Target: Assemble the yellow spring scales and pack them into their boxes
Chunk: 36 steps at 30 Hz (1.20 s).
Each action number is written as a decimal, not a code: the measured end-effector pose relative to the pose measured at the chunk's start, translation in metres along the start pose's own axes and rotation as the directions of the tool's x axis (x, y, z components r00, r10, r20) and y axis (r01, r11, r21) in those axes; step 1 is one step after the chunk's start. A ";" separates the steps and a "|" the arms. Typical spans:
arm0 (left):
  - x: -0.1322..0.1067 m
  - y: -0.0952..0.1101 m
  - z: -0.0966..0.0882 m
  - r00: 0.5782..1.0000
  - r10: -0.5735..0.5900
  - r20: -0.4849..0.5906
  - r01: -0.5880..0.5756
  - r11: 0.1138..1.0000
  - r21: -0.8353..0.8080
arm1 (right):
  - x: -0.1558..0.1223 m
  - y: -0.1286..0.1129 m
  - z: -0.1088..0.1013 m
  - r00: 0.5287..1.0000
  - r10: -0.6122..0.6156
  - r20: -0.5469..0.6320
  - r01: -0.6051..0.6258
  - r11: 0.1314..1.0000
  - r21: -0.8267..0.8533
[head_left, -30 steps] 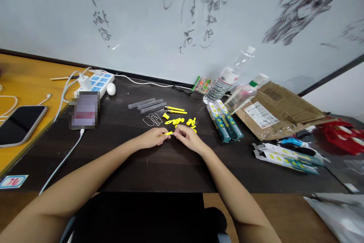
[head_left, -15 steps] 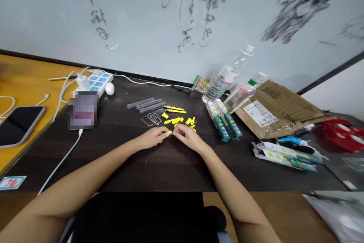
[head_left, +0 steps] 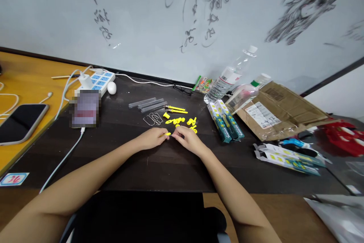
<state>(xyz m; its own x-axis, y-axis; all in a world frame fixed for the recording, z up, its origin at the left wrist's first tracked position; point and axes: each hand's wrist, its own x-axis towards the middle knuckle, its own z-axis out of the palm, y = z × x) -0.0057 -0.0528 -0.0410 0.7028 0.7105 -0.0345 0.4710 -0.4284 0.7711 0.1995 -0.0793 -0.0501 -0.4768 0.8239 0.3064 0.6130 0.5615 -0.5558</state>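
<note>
Between the fingertips of my left hand [head_left: 153,138] is a small yellow plastic piece [head_left: 168,134], which I grip in a pinch. My right hand [head_left: 187,140] meets it from the other side, thumb and fingers pinched together at the piece's end; a thin pale bit shows there, too small to name. Just beyond the hands lie several loose yellow plastic parts [head_left: 176,121], bent metal wires [head_left: 152,119], two yellow rods with dark tips [head_left: 176,110] and several clear ridged tubes [head_left: 148,103].
Two narrow green-and-white boxes [head_left: 226,121] stand right of the parts, with opened boxes [head_left: 287,158] farther right. Behind are a water bottle [head_left: 226,78], a snack packet [head_left: 203,83], glasses [head_left: 182,90] and a cardboard parcel [head_left: 280,110]. A charging phone [head_left: 85,108] and power strip [head_left: 101,82] are left.
The view has shifted slightly. My hands remain together at the yellow piece, and a thin pale bit now shows between it and my right fingertips.
</note>
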 end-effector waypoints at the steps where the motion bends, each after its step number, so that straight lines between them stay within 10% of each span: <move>1: 0.000 0.000 0.001 1.000 -0.001 -0.008 0.001 1.000 0.028 | 0.000 0.000 0.001 1.000 -0.005 0.003 0.005 1.000 -0.012; 28: -0.001 -0.004 0.019 0.994 0.022 -0.104 0.005 0.968 0.253 | -0.003 0.008 0.019 0.970 0.192 -0.152 -0.157 0.963 0.217; 36: -0.002 -0.003 0.018 1.000 0.001 0.012 -0.001 1.000 -0.027 | -0.001 0.006 0.020 0.960 0.249 -0.130 -0.202 0.934 0.296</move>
<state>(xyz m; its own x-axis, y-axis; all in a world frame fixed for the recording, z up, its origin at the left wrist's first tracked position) 0.0008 -0.0629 -0.0543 0.7096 0.7034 -0.0410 0.4560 -0.4142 0.7877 0.1911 -0.0789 -0.0693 -0.2234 0.9404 0.2564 0.4820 0.3352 -0.8095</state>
